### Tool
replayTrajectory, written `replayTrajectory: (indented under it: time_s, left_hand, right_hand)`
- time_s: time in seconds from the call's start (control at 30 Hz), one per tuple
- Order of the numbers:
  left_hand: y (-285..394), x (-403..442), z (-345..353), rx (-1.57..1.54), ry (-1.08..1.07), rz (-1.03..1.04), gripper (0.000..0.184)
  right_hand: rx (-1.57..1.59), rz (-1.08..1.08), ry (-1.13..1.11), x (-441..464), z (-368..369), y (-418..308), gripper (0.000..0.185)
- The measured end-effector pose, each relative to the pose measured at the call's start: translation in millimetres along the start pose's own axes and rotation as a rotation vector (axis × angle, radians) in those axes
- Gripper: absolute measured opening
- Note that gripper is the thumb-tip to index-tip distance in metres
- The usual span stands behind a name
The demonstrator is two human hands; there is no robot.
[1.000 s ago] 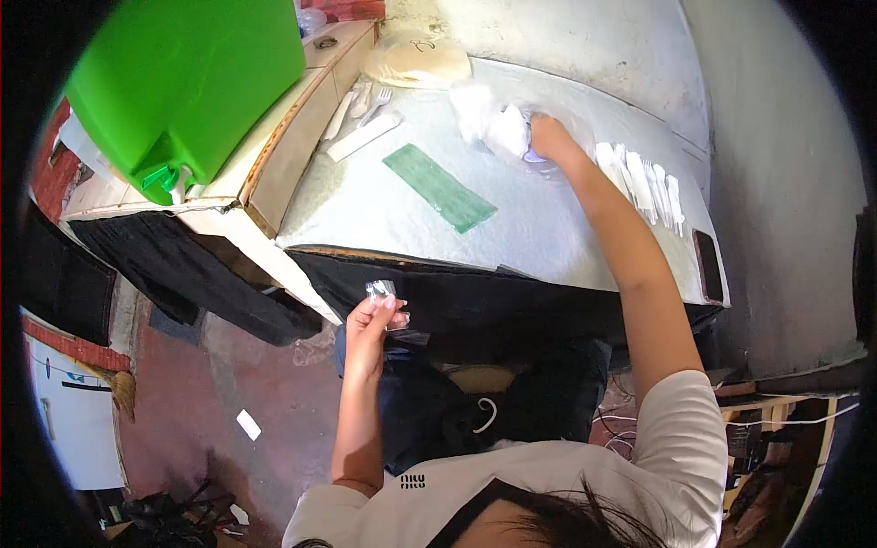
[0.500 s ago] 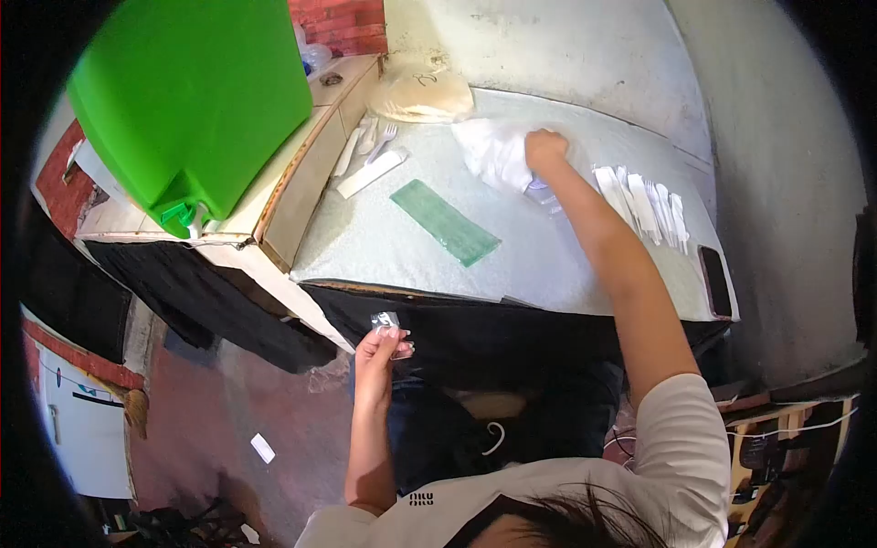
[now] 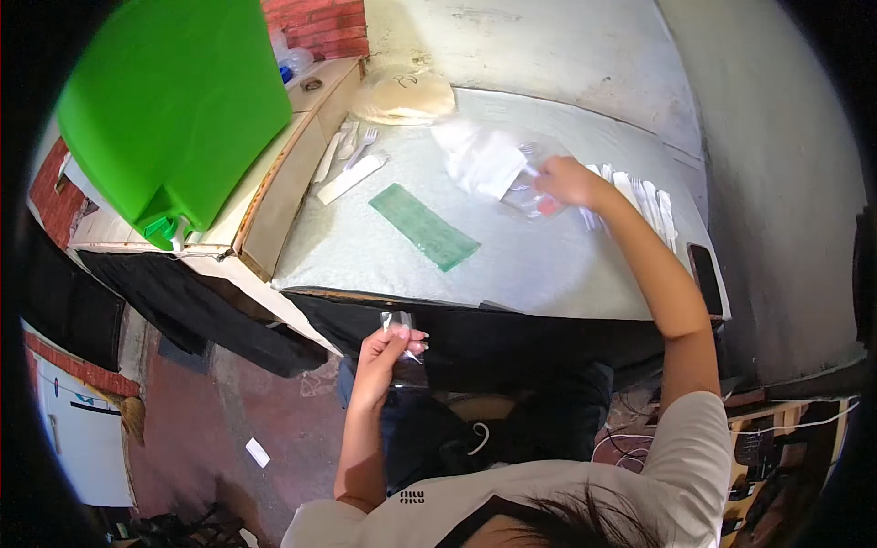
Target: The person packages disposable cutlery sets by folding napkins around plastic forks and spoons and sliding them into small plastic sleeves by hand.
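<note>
Clear plastic, thin and glossy: pinches a small sleeve [image 3: 393, 321] between thumb and fingers of the left hand [image 3: 382, 352], in front of the table's [image 3: 548, 283] near edge and above the lap. Holds the left forearm nearly upright, wrist almost straight. Stretches the right arm forward over the table, elbow bent, back of the right hand [image 3: 568, 181] upward, well apart from the left. Curls the right fingers at a clear bag [image 3: 528, 206] of pale forks [image 3: 527, 148]; cannot tell, through blur, whether clamped on a fork or only on the film. Just beside, a soft white bundle [image 3: 480, 160].

Wears a white shirt [image 3: 548, 484] with black lettering stacked in two lines, too small to read surely. At the table's far left, a pale rounded pack [image 3: 402, 99] in film, marked in dark ink, illegible. Nearer, a flat green strip [image 3: 425, 226], long and translucent, set at a slant. To the right, slim white packets [image 3: 644, 201] in a row, then a dark phone [image 3: 703, 272]. Farther left, a smooth green jug [image 3: 174, 110] with a spigot.
</note>
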State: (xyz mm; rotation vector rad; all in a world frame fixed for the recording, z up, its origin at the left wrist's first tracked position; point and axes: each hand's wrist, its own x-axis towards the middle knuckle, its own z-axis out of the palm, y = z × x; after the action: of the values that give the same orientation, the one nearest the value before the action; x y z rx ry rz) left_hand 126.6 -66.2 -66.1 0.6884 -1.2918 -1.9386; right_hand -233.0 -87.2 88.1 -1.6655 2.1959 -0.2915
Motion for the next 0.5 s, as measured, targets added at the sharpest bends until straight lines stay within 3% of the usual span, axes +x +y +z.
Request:
replayTrajectory:
  time_s: [0.07, 0.13, 0.2, 0.27, 0.33, 0.4, 0.5]
  left_hand:
    - [5.9, 3.1, 16.6, -0.018, -0.039, 0.001, 0.023]
    - [6.3, 8.8, 24.5, -0.043, -0.181, 0.043, 0.024]
    - [8.3, 14.9, 31.6, 0.019, -0.332, 0.144, 0.019]
    - [14.4, 21.8, 51.4, 0.145, -0.437, 0.341, 0.018]
    - [22.2, 18.2, 71.4, 0.087, -0.500, 0.222, 0.018]
    - [20.7, 26.0, 75.6, 0.163, -0.702, 0.151, 0.020]
    - [20.7, 21.2, 73.9, 0.035, -0.536, -0.211, 0.023]
  right_hand:
    - [-0.025, 0.011, -0.098, -48.0, -3.0, -23.0, 0.021]
    - [-0.670, -0.225, 0.147, -86.3, 20.1, -19.3, 0.013]
    - [-0.503, -0.751, 0.424, -130.3, 33.9, -18.2, 0.007]
    - [-0.463, -0.827, 0.246, -157.2, 42.0, -35.5, 0.009]
    - [-0.452, -0.900, 0.220, -156.2, 53.3, -42.5, 0.010]
    - [-0.490, -0.947, 0.170, -148.8, 62.1, -52.5, 0.011]
    - [-0.555, -0.982, 0.029, -122.7, 61.2, -59.4, 0.015]
